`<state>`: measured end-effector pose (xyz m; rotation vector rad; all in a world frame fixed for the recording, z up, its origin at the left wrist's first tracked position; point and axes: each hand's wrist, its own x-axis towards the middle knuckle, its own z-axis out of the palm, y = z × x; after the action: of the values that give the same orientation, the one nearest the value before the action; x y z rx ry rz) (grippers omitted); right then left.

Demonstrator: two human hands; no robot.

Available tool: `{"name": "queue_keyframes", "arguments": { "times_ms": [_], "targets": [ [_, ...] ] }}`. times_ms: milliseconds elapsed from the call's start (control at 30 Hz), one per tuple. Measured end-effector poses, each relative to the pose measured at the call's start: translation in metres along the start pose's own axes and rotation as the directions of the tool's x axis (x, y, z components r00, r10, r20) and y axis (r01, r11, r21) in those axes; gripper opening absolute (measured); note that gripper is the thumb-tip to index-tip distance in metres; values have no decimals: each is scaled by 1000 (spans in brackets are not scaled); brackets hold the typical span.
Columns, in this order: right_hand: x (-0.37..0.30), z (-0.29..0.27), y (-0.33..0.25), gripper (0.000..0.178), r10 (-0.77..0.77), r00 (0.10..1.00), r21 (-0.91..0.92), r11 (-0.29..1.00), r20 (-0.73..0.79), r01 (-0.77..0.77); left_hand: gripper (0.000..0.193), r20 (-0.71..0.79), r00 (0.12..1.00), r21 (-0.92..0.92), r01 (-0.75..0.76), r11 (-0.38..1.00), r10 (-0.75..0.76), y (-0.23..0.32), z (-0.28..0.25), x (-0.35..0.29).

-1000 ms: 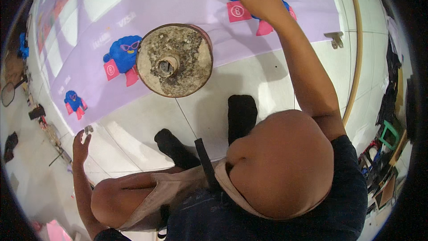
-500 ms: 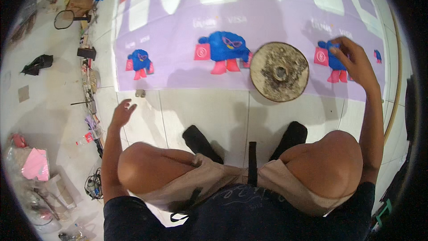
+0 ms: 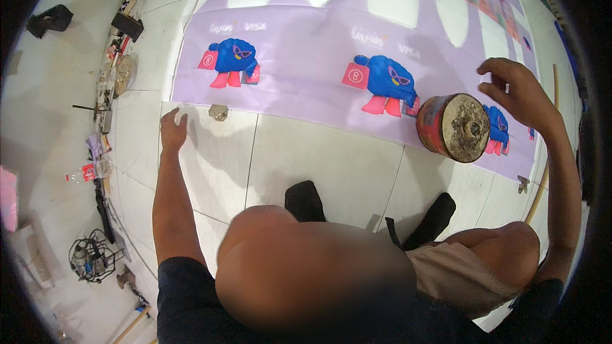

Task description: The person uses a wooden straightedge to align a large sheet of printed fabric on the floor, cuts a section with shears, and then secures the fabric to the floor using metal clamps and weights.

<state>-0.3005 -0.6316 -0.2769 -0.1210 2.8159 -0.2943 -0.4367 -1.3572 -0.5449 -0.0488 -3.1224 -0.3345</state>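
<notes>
Spread on the floor before me is a lilac banner (image 3: 299, 70) printed with blue cartoon figures. My left hand (image 3: 173, 130) reaches to its near left corner, thumb and fingers apart with nothing visible between them. A small metal piece (image 3: 218, 112), its kind too small to tell, lies to the right of that hand at the banner's edge. A round can (image 3: 433, 129) with reddish sides and a stained, crusted top stands at the banner's near edge, right of centre. Over the banner's right part, beyond the can, my right hand (image 3: 517, 92) hovers with bent, parted fingers and holds nothing.
White floor tiles (image 3: 319, 153) lie under my feet. Another small metal piece (image 3: 523, 183) rests by the banner's near right corner. Along the left run a black box (image 3: 127, 26), a clear bottle with a red label (image 3: 88, 172) and a tangle of black cable (image 3: 95, 256). A long pole (image 3: 543, 185) lies at the right.
The view has swung left, so the banner and can sit farther right in it. My left hand has reached forward to the banner's corner. My right hand is still raised and empty.
</notes>
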Motion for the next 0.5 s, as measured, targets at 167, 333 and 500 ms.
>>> {"name": "queue_keyframes", "arguments": {
  "times_ms": [167, 333, 500],
  "targets": [
    [66, -14, -100, 27, -136, 984, -67, 987, 114, 144, 44, -175, 985, -63, -20, 998, 9, -51, 22, 37],
    [103, 62, -141, 31, -235, 970, 120, 967, 63, 227, 41, -285, 958, -182, -79, 980, 24, -16, 27, 65],
    [97, 195, -206, 24, -350, 929, 369, 885, 122, 285, 48, -99, 980, -294, 134, 946, -170, 6, 24, 67]
  ]
}}
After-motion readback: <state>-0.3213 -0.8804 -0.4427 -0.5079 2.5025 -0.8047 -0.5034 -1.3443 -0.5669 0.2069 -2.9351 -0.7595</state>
